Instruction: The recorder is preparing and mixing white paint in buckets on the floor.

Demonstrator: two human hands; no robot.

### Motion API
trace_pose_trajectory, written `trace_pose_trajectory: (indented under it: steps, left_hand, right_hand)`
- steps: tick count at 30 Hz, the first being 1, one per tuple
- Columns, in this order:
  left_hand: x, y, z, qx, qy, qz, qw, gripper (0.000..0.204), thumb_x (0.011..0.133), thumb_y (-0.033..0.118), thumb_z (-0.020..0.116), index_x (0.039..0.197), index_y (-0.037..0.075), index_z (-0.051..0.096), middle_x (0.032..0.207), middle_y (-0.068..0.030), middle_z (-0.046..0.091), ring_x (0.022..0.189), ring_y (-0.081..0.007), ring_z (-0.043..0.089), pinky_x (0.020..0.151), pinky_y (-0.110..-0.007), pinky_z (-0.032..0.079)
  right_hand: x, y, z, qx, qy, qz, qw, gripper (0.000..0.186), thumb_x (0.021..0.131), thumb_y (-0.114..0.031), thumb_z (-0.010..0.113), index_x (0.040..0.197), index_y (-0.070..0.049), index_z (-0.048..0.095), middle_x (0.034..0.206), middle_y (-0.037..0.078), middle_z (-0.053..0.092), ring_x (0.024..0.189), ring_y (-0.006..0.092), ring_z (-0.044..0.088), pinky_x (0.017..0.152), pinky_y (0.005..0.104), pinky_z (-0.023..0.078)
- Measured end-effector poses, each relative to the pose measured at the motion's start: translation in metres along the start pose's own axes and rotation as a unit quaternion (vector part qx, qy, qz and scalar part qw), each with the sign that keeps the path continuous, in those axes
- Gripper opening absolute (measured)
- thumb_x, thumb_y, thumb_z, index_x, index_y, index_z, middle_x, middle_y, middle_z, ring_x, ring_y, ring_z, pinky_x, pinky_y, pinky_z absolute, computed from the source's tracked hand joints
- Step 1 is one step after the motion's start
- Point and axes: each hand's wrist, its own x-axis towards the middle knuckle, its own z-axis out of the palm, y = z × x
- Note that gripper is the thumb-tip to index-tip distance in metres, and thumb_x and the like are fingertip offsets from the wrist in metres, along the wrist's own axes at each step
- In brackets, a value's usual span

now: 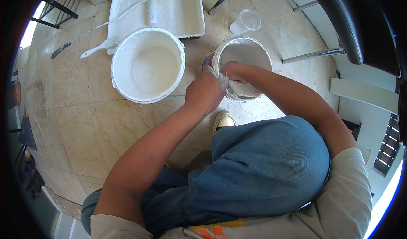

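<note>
A smaller paint bucket (265, 52) stands in front of me, tilted toward me, its inside coated greyish white. My left hand (205, 90) is closed at its left rim, with crumpled clear plastic film (223, 80) bunched at the fingers. Over the bucket's mouth, my right hand (233, 71) curls just inside that same rim, close to the left hand. Its fingertips are hidden, so what it grips cannot be made out. Left of the hands is a larger white bucket (121, 80) with whitish paint in the bottom.
Behind the large bucket lies a white paint tray (186, 10) holding a paint roller (152, 12) with a long wire handle. A white-handled brush (96, 49) rests at its corner. A clear plastic cup (246, 22) lies beyond the small bucket. Metal chair legs (313, 55) stand at right.
</note>
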Motion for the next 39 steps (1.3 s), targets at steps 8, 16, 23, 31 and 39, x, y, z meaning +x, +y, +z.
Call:
trace_pose_trajectory:
  steps: [8,16,23,31,39]
  left_hand:
    - [0.004,-0.008,0.018,-0.013,0.058,0.040,0.997,0.052,0.095,0.030,0.052,0.115,-0.018,0.047,0.093,-0.0351,0.063,0.093,-0.0474,0.063,0.082,-0.048,0.050]
    - [0.006,-0.007,0.016,-0.054,0.054,0.072,0.995,0.047,0.093,0.026,0.054,0.111,-0.018,0.049,0.091,-0.0364,0.063,0.092,-0.0496,0.062,0.082,-0.048,0.050]
    - [0.011,-0.015,0.013,-0.041,0.036,0.085,0.995,0.040,0.093,0.023,0.052,0.113,-0.011,0.053,0.102,-0.0345,0.062,0.099,-0.0488,0.060,0.087,-0.049,0.048]
    - [0.008,-0.011,0.009,-0.021,0.020,0.039,0.999,0.044,0.097,0.029,0.047,0.111,-0.012,0.054,0.104,-0.0359,0.061,0.096,-0.0495,0.060,0.086,-0.051,0.048]
    - [-0.018,-0.005,0.022,-0.149,-0.168,-0.053,0.973,0.071,0.098,0.050,0.048,0.124,-0.016,0.042,0.100,-0.0378,0.061,0.095,-0.0481,0.064,0.085,-0.049,0.050]
  right_hand:
    - [0.003,-0.006,0.011,0.051,0.015,0.000,0.999,0.027,0.075,-0.010,0.065,0.101,-0.004,0.071,0.104,0.017,0.070,0.100,0.0355,0.067,0.083,0.0413,0.053]
    - [0.009,-0.022,0.008,0.136,0.067,0.165,0.975,0.028,0.083,-0.018,0.056,0.097,-0.001,0.073,0.105,0.021,0.070,0.099,0.0333,0.068,0.083,0.0417,0.052]
    - [0.017,-0.022,0.003,0.105,0.070,0.164,0.978,0.029,0.082,-0.017,0.059,0.104,-0.005,0.074,0.110,0.017,0.070,0.101,0.0306,0.069,0.087,0.0405,0.053]
    - [0.031,-0.006,-0.002,0.051,0.112,0.188,0.974,0.031,0.084,-0.018,0.056,0.106,-0.006,0.074,0.107,0.017,0.071,0.098,0.0299,0.070,0.087,0.0400,0.054]
    - [0.004,0.022,0.030,0.224,0.158,-0.030,0.961,0.025,0.084,-0.011,0.058,0.102,-0.004,0.073,0.104,0.024,0.067,0.095,0.0356,0.069,0.079,0.0432,0.054]
